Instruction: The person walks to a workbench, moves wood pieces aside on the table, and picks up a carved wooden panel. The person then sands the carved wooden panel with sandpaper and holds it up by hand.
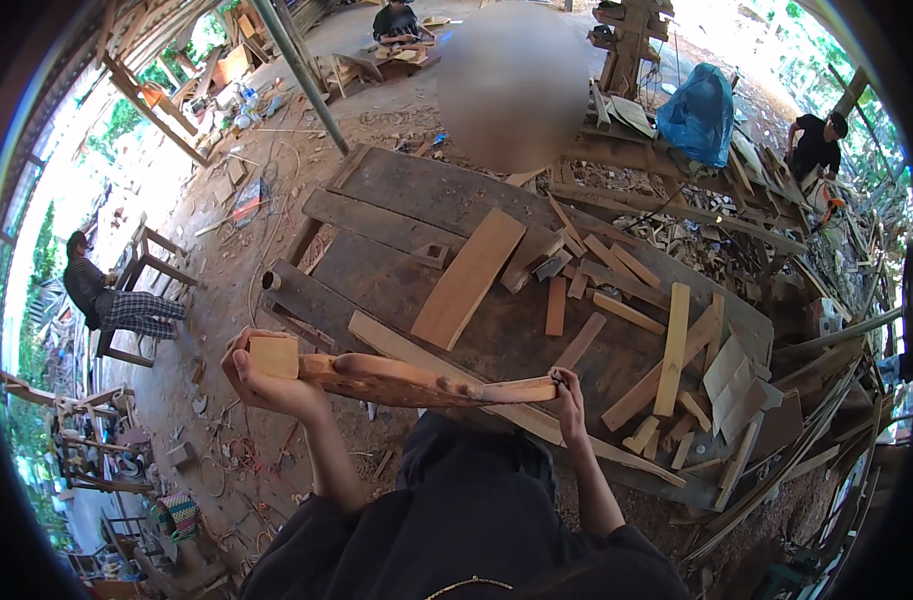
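A long carved piece of reddish-brown wood [407,383] with a wavy, curved outline lies across in front of my body, held up above the near edge of the workbench. My left hand [267,390] is closed around its left end, where a pale square-faced wood block [275,357] shows. Whether block and carved piece are joined, I cannot tell. At the narrower right end, the fingers of my right hand [573,402] pinch the tip. Both forearms reach up from the lower edge.
The dark workbench [377,270] carries a wide board [469,280], a long strip along its near edge and several offcuts [673,350]. A blue plastic bag [697,115] hangs beyond. People work at far left, back and far right. A blurred patch hides part of the background.
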Available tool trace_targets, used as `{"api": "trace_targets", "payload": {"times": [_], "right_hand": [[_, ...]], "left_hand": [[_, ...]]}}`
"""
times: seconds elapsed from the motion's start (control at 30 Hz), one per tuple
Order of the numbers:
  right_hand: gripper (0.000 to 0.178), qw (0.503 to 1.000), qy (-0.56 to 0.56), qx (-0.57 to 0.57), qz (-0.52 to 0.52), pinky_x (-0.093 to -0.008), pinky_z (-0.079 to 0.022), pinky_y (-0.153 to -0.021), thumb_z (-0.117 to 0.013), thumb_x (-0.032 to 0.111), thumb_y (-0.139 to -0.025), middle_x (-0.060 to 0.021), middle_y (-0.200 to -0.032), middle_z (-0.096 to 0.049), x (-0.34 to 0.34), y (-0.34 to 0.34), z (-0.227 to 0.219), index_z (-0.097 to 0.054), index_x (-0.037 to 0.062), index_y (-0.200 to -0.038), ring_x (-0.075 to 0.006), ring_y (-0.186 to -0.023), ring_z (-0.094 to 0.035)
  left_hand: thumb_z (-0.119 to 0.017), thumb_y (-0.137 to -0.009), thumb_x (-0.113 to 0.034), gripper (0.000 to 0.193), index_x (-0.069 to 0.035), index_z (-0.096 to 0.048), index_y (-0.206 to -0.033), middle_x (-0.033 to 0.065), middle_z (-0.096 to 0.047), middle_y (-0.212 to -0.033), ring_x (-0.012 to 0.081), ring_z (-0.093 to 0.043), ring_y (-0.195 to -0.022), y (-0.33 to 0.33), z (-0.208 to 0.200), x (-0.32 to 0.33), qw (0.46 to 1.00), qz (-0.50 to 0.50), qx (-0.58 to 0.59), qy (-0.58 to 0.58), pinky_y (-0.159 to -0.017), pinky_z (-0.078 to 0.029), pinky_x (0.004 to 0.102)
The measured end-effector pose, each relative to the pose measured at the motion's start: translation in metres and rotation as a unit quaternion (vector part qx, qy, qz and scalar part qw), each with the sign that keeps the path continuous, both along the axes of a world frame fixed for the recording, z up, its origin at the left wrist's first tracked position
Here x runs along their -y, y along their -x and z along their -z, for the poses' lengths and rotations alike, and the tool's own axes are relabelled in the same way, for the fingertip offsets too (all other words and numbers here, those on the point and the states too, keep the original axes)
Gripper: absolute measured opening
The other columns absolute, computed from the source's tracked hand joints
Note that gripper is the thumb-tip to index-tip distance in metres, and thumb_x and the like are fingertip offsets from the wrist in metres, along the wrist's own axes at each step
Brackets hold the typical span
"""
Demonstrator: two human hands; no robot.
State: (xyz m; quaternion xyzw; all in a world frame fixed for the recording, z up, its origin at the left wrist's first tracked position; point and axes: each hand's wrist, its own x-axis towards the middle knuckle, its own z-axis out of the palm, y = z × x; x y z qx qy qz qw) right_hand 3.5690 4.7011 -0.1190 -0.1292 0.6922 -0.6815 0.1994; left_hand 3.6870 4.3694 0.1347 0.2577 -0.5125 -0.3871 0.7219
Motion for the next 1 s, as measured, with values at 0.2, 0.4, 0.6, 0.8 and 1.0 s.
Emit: {"api": "trace_targets", "payload": {"times": [0.2, 0.4, 0.6, 0.8, 1.0], "right_hand": [[0.026, 0.983, -0.005, -0.179, -0.05, -0.0425, -0.013, -0.114, -0.037, 0.029, -0.103, -0.0164, -0.137, -0.05, 0.012, -0.013, -0.01, -0.05, 0.0058, -0.107, -0.0257, -0.138, -0.031], [0.042, 0.988, -0.053, -0.01, 0.146, -0.0363, -0.028, -0.109, -0.048, 0.026, -0.101, -0.0136, -0.136, -0.052, 0.019, -0.013, -0.004, -0.047, 0.0008, -0.134, -0.0222, -0.132, -0.04], [0.038, 0.985, -0.098, -0.121, 0.075, -0.043, -0.005, -0.116, -0.046, 0.029, -0.099, -0.0092, -0.142, -0.048, 0.013, -0.009, 0.0, -0.057, 0.0115, -0.131, -0.0306, -0.143, -0.024], [0.035, 0.981, -0.08, -0.165, 0.063, -0.0437, -0.011, -0.115, -0.048, 0.025, -0.098, -0.0087, -0.141, -0.049, 0.017, -0.015, -0.007, -0.058, 0.0115, -0.129, -0.0305, -0.141, -0.028], [0.029, 0.972, 0.061, 0.071, 0.216, -0.0376, -0.031, -0.108, -0.052, 0.015, -0.095, -0.0154, -0.121, -0.062, 0.028, -0.021, -0.023, -0.061, 0.0025, -0.12, -0.0294, -0.128, -0.047]], "left_hand": [[-0.045, -0.095, -0.025, 0.028, 0.0, -0.052, -0.087, 0.0106, -0.055, -0.074, 0.0179, -0.055, -0.062, 0.003, -0.003, -0.001, 1.0, 0.006, -0.005, 0.004, -0.051, -0.049, 0.0291], [-0.043, -0.094, -0.026, 0.029, 0.001, -0.051, -0.087, 0.0113, -0.055, -0.073, 0.0193, -0.054, -0.061, 0.008, -0.004, 0.002, 1.0, -0.008, 0.024, 0.014, -0.051, -0.048, 0.0293], [-0.039, -0.092, -0.027, 0.034, 0.0, -0.053, -0.078, 0.0115, -0.055, -0.076, 0.0209, -0.057, -0.066, 0.018, -0.001, -0.009, 0.999, -0.036, 0.018, -0.035, -0.054, -0.049, 0.0319], [-0.043, -0.091, -0.027, 0.034, 0.004, -0.055, -0.083, 0.0113, -0.056, -0.082, 0.0218, -0.058, -0.071, 0.028, -0.001, -0.022, 0.999, -0.044, 0.006, -0.019, -0.059, -0.052, 0.0341], [-0.047, -0.089, -0.026, 0.031, 0.004, -0.055, -0.086, 0.0113, -0.057, -0.082, 0.0216, -0.057, -0.069, 0.027, 0.002, -0.028, 0.998, -0.053, 0.006, 0.026, -0.058, -0.051, 0.0333]]}}
